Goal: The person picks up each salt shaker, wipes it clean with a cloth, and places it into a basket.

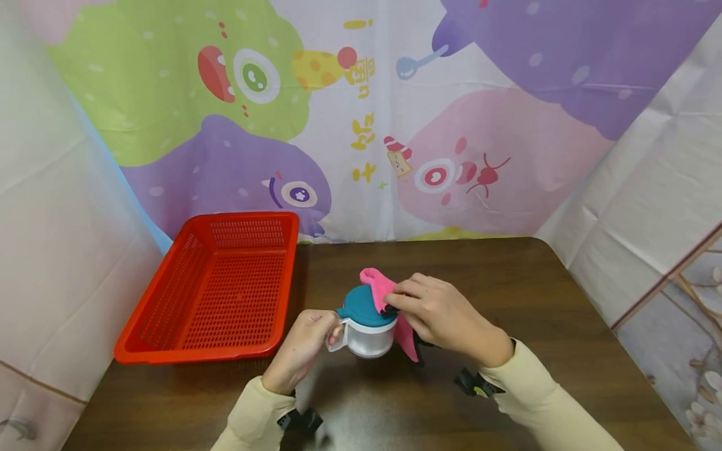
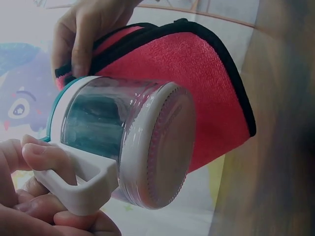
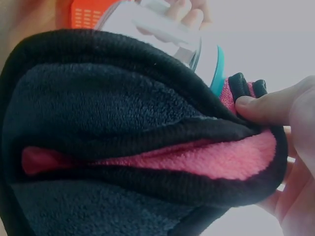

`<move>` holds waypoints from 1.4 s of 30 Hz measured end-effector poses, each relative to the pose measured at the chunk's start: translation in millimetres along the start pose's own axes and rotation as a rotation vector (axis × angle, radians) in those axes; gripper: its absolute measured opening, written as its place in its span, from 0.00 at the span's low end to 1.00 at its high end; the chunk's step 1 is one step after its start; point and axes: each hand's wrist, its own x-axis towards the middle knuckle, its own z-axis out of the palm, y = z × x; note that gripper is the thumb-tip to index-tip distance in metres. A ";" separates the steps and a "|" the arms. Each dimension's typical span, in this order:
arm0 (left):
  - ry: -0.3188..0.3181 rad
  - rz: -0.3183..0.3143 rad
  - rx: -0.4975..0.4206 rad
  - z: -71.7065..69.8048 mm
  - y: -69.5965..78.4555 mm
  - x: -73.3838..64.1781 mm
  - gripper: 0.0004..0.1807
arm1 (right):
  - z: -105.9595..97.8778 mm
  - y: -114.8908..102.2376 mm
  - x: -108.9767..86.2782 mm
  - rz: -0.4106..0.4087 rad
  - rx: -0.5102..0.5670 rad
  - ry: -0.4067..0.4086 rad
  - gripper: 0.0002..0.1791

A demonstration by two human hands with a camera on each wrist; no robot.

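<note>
Over a brown wooden table (image 1: 502,279), the left hand (image 1: 303,343) grips a clear, teal-lidded cup (image 1: 368,335) and the right hand (image 1: 442,313) pinches a pink-and-black plush cloth (image 2: 182,73), wiping seemingly begun, unfinished.

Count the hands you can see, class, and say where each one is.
2. The left hand grips the white handle of the clear cup, right of the red basket; the right hand holds the pink cloth at the cup's teal lid.
</note>
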 end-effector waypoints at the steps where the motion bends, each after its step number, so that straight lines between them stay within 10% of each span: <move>1: 0.004 -0.004 -0.001 0.2 0.1 0.2 0.16 | -0.2 -1.0 0.6 -0.011 -0.007 0.001 0.15; 20: -0.003 -0.016 -0.051 5.9 -2.8 2.1 0.15 | 13.6 -23.1 19.1 -0.152 -0.084 0.001 0.13; 42: -0.092 0.032 0.092 14.3 -2.3 -4.1 0.12 | 17.4 -10.8 30.5 -0.028 0.016 -0.140 0.09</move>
